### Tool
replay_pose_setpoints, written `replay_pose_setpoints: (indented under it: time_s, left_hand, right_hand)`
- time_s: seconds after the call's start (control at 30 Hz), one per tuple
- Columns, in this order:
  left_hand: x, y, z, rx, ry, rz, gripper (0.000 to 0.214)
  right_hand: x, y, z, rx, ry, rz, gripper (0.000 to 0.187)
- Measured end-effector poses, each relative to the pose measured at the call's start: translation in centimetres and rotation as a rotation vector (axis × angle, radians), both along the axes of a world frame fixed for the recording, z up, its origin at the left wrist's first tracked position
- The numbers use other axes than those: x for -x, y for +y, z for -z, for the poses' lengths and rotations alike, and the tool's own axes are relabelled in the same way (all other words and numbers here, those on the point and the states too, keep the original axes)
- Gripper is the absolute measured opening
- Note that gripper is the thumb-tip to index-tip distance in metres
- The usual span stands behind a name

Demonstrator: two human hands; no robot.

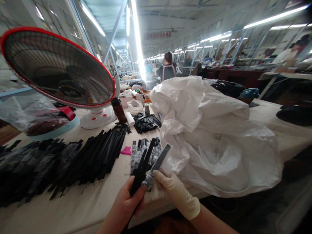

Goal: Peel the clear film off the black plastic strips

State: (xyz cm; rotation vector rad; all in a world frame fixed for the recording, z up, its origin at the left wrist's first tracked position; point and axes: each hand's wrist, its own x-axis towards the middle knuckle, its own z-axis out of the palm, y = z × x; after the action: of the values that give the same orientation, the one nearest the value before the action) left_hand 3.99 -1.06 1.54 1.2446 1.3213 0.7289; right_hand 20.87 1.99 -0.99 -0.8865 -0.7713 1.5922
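Our bare left hand (130, 196) is clamped around black strips (138, 177) and the lower end of a gray gathered strip (160, 158), just above the front of the tabletop (97, 203). Our gloved right hand (179, 193) is beside it, fingers at the gray strip's edge; we cannot tell whether they pinch it. To our left lies a long row of dark strips (97, 156), near a red-rimmed fan (70, 89); crumpled white sheeting (214, 139) spreads to our right.

Straight white tube lights (137, 39) receding into the distance
Pale blue metal posts (82, 28) rise among them; at right, a dark red counter (231, 75) and a white-topped table with pale legs (275, 75).
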Motion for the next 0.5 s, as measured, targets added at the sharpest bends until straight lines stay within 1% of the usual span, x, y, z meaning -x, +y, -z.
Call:
replay_pose_setpoints:
  time_s: [0.13,0.17,0.27,0.3,0.37,0.43,0.5]
  left_hand:
    - [-0.5,-0.8,0.1,0.005,0.041,-0.025,0.039]
    - [-0.7,-1.0,0.1,-0.011,0.037,-0.04,0.038]
    - [-1.3,-0.7,0.0,-0.073,0.058,-0.065,0.033]
    - [-1.3,-0.2,-0.1,-0.1,0.088,-0.068,0.032]
    - [-1.2,1.3,0.0,-0.184,0.191,-0.08,0.028]
    - [-1.2,3.6,0.4,-0.281,0.321,-0.105,0.023]
    - [-1.7,6.1,1.0,-0.329,0.427,-0.12,0.018]
  right_hand:
    - [-0.8,-0.1,-0.1,0.032,0.01,0.175,0.04]
    - [-0.6,-0.2,-0.1,0.028,0.019,0.159,0.037]
    - [0.4,-0.7,0.2,0.01,0.024,0.036,0.036]
    - [0.5,-0.7,0.4,0.0,0.022,0.026,0.036]
    - [-0.1,-0.2,0.7,-0.004,0.064,0.076,0.031]
    - [-1.4,0.9,0.7,0.056,0.181,0.123,0.026]
    - [-2.5,2.0,0.6,0.136,0.291,0.115,0.028]
